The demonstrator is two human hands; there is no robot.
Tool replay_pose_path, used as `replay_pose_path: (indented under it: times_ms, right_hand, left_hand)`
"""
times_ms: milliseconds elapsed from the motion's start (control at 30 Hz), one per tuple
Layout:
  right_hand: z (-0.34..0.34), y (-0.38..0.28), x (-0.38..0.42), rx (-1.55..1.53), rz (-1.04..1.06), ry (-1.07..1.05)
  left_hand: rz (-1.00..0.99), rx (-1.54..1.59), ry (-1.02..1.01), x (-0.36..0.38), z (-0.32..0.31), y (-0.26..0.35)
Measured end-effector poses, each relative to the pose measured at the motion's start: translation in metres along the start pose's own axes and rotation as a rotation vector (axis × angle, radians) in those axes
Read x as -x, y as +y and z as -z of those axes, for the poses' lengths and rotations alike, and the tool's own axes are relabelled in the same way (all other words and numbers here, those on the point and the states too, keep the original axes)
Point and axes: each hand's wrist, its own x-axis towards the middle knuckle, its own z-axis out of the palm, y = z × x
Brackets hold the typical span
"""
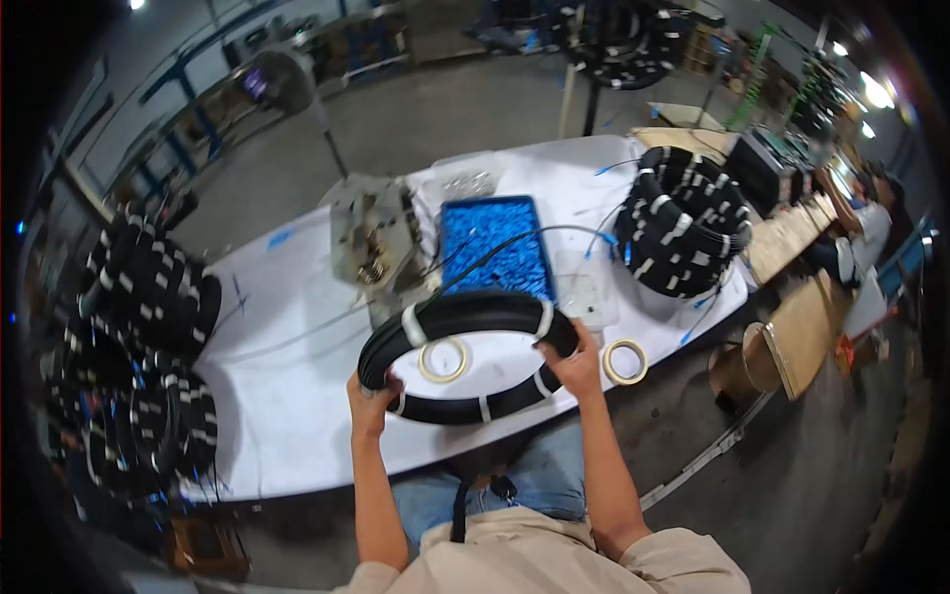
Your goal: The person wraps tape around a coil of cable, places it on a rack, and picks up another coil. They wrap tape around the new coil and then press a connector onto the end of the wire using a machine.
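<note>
Both hands grip one coil of black cable (465, 322), bound at several spots with white tape, and hold it flat just above the near part of the white table (297, 337). The left hand (371, 401) is closed on the coil's near-left rim, fingers curled over the top. The right hand (574, 366) is closed on the right rim, fingers wrapped around the bundle.

Seen through the coil's open middle, a roll of pale tape (442, 360) lies on the table. A second tape roll (624, 361) lies just right of the right hand, near the table's edge. Beyond the coil stands a blue tray (492, 247) filled with small blue parts, and a thin black wire runs from the coil across it. Left of the tray stands a small metal fixture (371, 238). At the far right of the table lies a stack of finished coils (683, 223), black with white tape bands. More such coils are heaped at the left (148, 346), beside the table. Another person (871, 223) sits at a bench far right.

No writing or brand mark is legible anywhere.
</note>
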Motion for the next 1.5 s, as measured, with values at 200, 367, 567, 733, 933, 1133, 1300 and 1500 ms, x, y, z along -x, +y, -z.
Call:
replay_pose_path:
  times_ms: [200, 367, 567, 733, 933, 1133, 1300, 1500]
  right_hand:
    - [-0.008, -0.011, 0.004, -0.046, 0.009, 0.027]
    - [0.008, 0.012, 0.011, -0.057, -0.092, 0.032]
    - [0.020, 0.031, 0.019, -0.158, -0.199, 0.064]
    - [0.009, 0.037, 0.033, -0.326, -0.402, 0.092]
    - [0.002, 0.042, 0.010, -0.239, -0.510, 0.186]
    - [0.046, -0.032, -0.066, -0.252, -0.475, 0.168]
    - [0.104, -0.098, -0.151, -0.100, -0.361, 0.271]
    - [0.172, -0.136, -0.265, -0.079, -0.149, 0.450]
  left_hand:
    - [-0.087, 0.107, 0.137, 0.018, -0.007, -0.005]
    - [-0.142, -0.001, 0.080, 0.014, -0.010, -0.006]
    - [-0.208, -0.139, -0.006, -0.004, -0.030, 0.018]
    - [-0.034, -0.056, 0.020, -0.022, -0.028, 0.007]
    - [0.042, -0.048, 0.239, -0.027, -0.042, 0.011]
    - [0.122, -0.142, 0.037, -0.052, -0.087, 0.089]
    - [0.061, 0.094, 0.039, -0.102, -0.172, 0.137]
    - [0.022, 0.200, -0.190, -0.196, -0.292, 0.212]
